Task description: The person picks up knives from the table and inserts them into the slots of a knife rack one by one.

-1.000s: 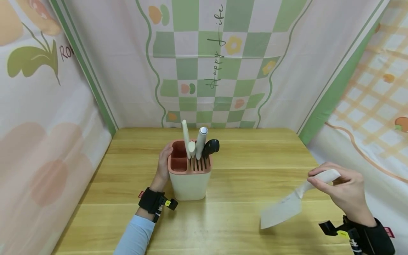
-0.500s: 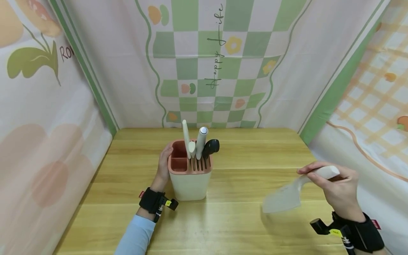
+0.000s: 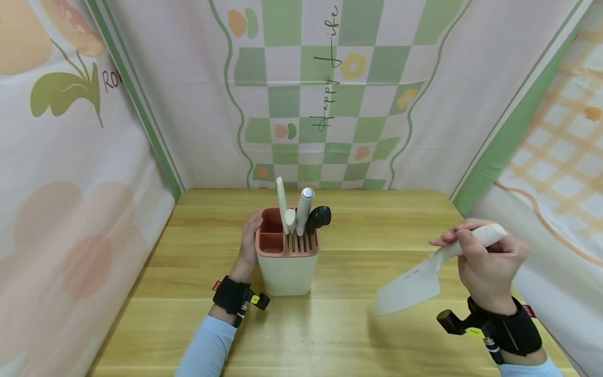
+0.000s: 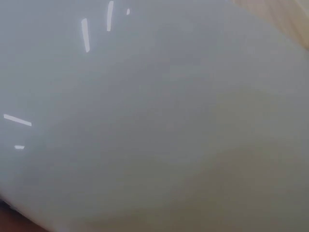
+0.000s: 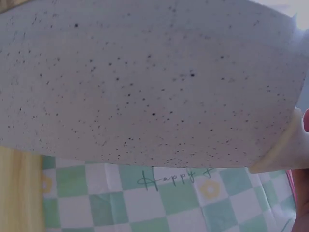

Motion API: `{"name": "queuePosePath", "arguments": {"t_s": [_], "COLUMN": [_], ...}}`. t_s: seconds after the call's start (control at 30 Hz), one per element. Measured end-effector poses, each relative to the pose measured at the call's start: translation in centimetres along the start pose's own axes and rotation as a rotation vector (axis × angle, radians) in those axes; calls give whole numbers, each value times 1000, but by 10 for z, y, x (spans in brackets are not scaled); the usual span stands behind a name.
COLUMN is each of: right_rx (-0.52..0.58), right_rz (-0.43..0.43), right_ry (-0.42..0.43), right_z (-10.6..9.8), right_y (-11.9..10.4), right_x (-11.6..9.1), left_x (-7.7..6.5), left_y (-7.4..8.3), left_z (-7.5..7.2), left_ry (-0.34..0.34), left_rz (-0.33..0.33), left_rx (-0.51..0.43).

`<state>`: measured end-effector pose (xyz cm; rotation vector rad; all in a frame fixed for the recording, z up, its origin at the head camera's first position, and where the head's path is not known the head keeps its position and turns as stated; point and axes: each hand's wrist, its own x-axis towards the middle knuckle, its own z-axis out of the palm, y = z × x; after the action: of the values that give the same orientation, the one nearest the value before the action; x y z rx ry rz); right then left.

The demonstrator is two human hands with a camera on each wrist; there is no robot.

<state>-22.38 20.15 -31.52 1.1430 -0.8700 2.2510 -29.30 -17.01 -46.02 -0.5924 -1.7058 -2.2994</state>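
In the head view a cream knife holder [image 3: 288, 275] with a salmon-pink top stands upright on the table. My left hand [image 3: 248, 243] holds it from its left side, fingers round the back corner by the rim. Its glossy pale wall [image 4: 154, 111] fills the left wrist view. On the right, my right hand [image 3: 492, 262] grips the handle of a white cleaver [image 3: 410, 288]. The blade is raised over the table, tilted down to the left, with its shadow below. Dark speckles cover the blade [image 5: 145, 92] in the right wrist view, where only a sliver of the hand shows.
Several handles rise from the holder's right-hand slots: white handles [image 3: 281, 204], a grey one with a silver cap [image 3: 305, 212], and black scissor-like grips [image 3: 319, 217]. Two compartments [image 3: 271, 242] lie at its left. Printed cloth [image 3: 330, 104] hangs behind the wooden table [image 3: 348, 335].
My right hand has moved left and slightly up with the cleaver, its blade swinging and lifting. The head view has shifted slightly; my left hand stays on the knife holder.
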Motion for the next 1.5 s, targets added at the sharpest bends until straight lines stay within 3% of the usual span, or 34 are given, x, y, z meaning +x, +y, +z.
{"name": "queuePosePath", "arguments": {"t_s": [0.33, 0.77, 1.1, 1.5], "right_rx": [-183, -424, -445, -439], "right_rz": [-119, -276, -382, -485], "right_ry": [56, 25, 43, 69], "right_z": [25, 54, 71, 103], "right_y": [17, 50, 68, 72], "right_x": [19, 43, 68, 96], "left_x": [-1, -1, -2, -2], "left_y": [4, 7, 6, 5], "left_z": [3, 3, 6, 6], "left_ry": [22, 27, 11, -1], "left_rz": [-21, -53, -36, -30], "left_rx": [1, 47, 18, 35]}}
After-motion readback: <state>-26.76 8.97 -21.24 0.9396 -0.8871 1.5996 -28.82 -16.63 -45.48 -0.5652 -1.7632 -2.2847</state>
